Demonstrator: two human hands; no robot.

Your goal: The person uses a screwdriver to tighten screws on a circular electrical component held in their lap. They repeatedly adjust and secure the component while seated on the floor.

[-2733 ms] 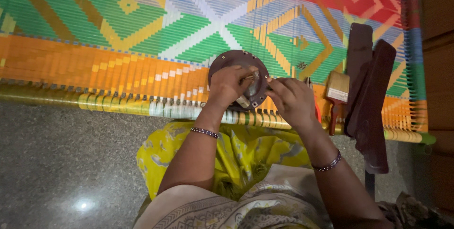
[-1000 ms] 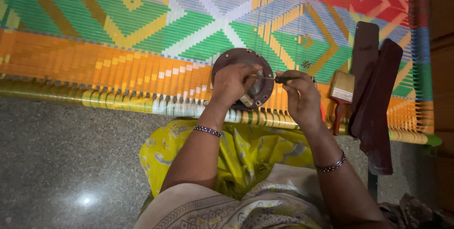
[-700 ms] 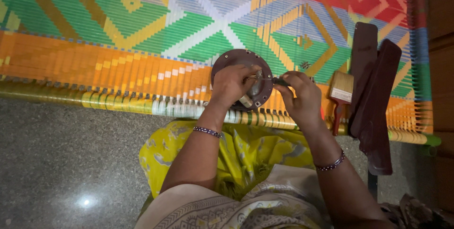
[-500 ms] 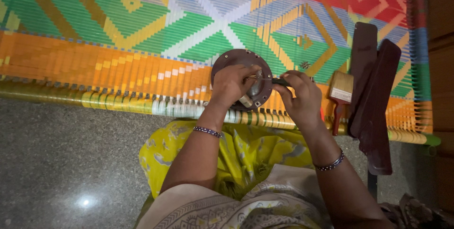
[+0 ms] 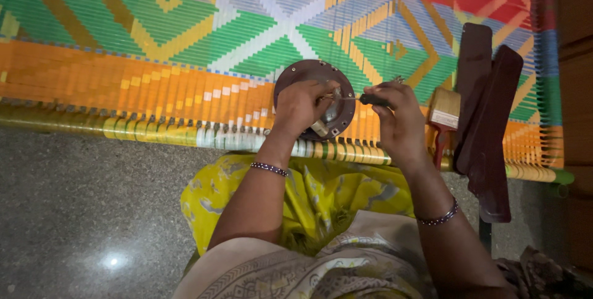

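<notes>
Brown and round, the metal motor cover [image 5: 309,76] sits at frame centre on the woven cot [image 5: 185,46], and I see my left hand [image 5: 302,106] clamped on its lower edge. My right hand [image 5: 398,120] is closed around a dark-handled screwdriver [image 5: 364,97], tip at the cover's hub. A paintbrush [image 5: 443,113] and two brown fan blades [image 5: 488,120] lie to the right (blades overlapping).

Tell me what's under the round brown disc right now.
The round brown disc rests on the woven bed surface, over its orange and yellow bands. The left hand covers the disc's lower left; the weave directly beneath it is hidden.
</notes>
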